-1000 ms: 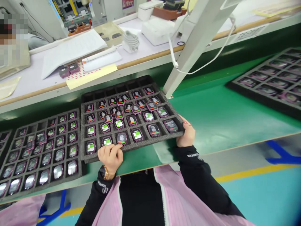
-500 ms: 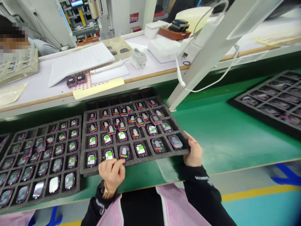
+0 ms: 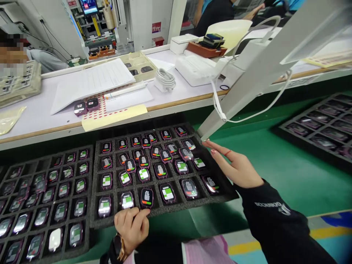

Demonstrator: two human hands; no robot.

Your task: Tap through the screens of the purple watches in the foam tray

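Observation:
A dark foam tray (image 3: 189,208) with a grid of pockets lies on the green belt (image 3: 275,172), holding several purple smartwatch bodies (image 3: 146,197) with lit screens. My left hand (image 3: 132,227) grips the tray's near edge, thumb on top beside a watch. My right hand (image 3: 235,165) lies flat with fingers stretched out along the tray's right edge, holding nothing.
A second foam tray (image 3: 90,234) of watches adjoins on the left, a third (image 3: 316,128) sits far right. A slanted white lamp arm (image 3: 247,73) with cable crosses above. The raised shelf (image 3: 165,106) carries papers, two watches (image 3: 86,106), a cable coil. Another person sits far left.
My right hand let go of the tray's right corner and opened flat along its right edge. The tray now rests on the belt. The camera tilted up slightly.

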